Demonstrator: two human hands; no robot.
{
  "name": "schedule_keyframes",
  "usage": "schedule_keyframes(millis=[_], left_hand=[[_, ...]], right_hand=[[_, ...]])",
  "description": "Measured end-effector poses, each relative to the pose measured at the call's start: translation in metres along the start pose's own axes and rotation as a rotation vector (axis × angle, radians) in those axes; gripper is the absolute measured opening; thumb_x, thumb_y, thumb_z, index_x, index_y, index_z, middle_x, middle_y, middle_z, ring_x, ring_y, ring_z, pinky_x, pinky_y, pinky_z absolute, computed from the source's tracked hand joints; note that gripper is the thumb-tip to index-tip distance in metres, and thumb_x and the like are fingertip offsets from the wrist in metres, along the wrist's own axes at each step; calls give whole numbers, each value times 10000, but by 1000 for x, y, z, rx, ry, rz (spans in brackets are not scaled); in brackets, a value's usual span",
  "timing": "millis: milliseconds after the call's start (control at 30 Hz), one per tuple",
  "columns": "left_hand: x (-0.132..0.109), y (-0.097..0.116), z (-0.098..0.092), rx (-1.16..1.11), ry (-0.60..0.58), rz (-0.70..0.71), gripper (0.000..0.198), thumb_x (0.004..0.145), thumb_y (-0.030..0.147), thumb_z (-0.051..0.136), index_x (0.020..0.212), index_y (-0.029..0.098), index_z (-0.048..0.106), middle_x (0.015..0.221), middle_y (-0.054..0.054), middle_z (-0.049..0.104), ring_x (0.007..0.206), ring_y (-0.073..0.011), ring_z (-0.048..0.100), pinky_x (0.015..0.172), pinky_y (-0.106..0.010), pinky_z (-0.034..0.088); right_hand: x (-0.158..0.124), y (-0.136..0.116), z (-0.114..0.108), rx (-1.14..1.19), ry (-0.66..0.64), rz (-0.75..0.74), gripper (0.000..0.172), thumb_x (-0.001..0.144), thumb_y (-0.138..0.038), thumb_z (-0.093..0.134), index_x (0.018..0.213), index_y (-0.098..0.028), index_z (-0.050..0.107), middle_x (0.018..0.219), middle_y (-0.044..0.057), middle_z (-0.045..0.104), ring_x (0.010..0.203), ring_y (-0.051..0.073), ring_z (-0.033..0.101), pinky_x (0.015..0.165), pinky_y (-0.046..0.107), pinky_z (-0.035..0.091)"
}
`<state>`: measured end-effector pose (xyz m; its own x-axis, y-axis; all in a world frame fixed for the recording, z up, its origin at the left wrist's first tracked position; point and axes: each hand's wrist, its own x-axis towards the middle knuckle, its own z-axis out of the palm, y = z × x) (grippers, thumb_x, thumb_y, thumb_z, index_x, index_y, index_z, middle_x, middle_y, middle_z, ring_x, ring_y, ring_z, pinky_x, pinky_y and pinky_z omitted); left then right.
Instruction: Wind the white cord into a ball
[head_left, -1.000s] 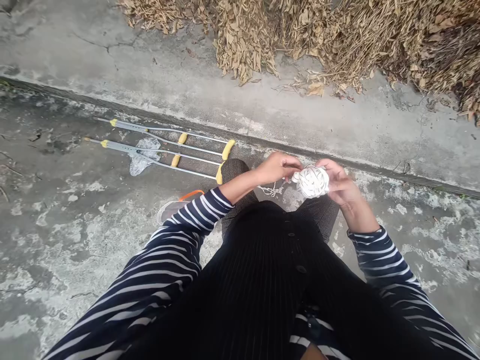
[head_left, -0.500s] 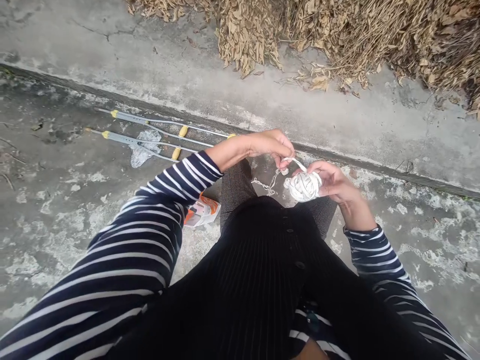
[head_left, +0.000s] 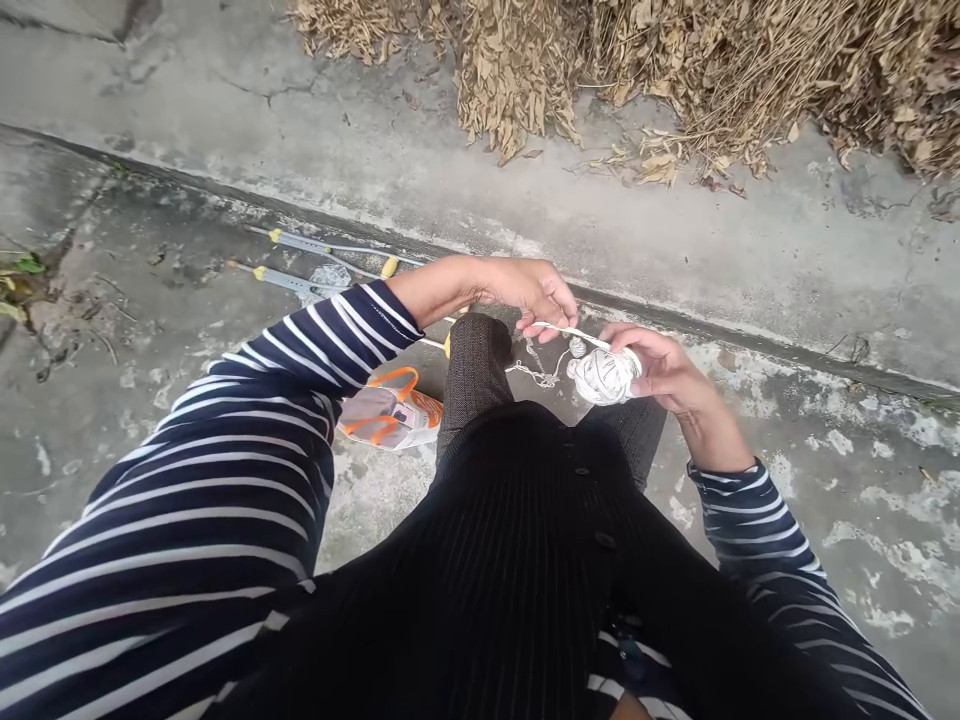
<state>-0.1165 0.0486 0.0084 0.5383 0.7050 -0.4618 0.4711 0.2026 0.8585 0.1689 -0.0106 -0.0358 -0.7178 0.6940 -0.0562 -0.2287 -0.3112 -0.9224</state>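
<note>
My right hand [head_left: 667, 370] is closed round the right side of a ball of white cord [head_left: 606, 376], held in front of my lap. My left hand [head_left: 541, 298] pinches a strand of white cord [head_left: 574, 330] that stretches from its fingertips to the top of the ball. Below the left fingers, loose thin cord [head_left: 536, 374] lies tangled beyond my lap. A small white clump [head_left: 577, 347] shows just left of the ball; whether it joins the ball I cannot tell.
A pair of crutches [head_left: 300, 243] with yellow grips lies on the concrete at left, beside crumpled clear plastic [head_left: 330, 278]. A white bag with orange handles [head_left: 397, 412] stands by my left leg. A low concrete ledge [head_left: 450, 190] runs across, with dry leaves [head_left: 517, 90] over it.
My left hand has shifted a little left from the ball, and the strand between the hands is straighter. The view has turned slightly left, showing more of the bag.
</note>
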Motion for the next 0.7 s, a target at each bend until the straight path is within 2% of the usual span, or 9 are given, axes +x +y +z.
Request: schedule_keyframes(millis=[133,233,333,467,567,700], left_hand=[[16,3,-2,-13,-91,35,101,658,174,857,732,207,796,654,-17,697,661,-166,674,648,-271,501],[20,4,12,-113,-101,39,110,695,168,837,800,191,814,735,-34,737,721,-172,709,688,-273,532],[12,-5,37,-294,-31,87,181,753,186,810,934,183,813,902,-61,780,849,-181,743,751,-282,562],[-1,-31,72,-458,87,185,252,812,202,779,1061,169,778,1072,-91,784,984,-166,736,866,-307,571],[-5,-48,92,-474,241,239,293,803,204,790,1091,158,769,1099,-88,781,1005,-162,719,918,-324,555],[-14,-61,115,-426,372,220,287,804,334,810,1014,139,792,986,-66,786,884,-155,697,829,-285,540]], right_hand=[[1,4,-7,91,-44,18,433,593,-264,991,983,-247,805,1123,23,706,967,175,655,803,268,543],[0,9,-14,150,-24,29,458,586,-246,985,1003,-257,795,1162,21,710,885,161,668,674,239,563],[0,18,-17,181,27,54,491,590,-231,970,1033,-259,760,1253,32,685,848,170,674,551,231,558],[0,27,-12,203,94,56,531,591,-266,965,1060,-264,715,1282,29,653,802,159,665,502,235,566],[-2,30,-3,197,73,70,517,611,-286,961,1059,-254,705,1252,36,672,775,155,662,503,240,571],[-7,37,9,172,16,99,471,630,-238,954,1043,-221,728,1195,57,709,764,139,657,540,218,565]])
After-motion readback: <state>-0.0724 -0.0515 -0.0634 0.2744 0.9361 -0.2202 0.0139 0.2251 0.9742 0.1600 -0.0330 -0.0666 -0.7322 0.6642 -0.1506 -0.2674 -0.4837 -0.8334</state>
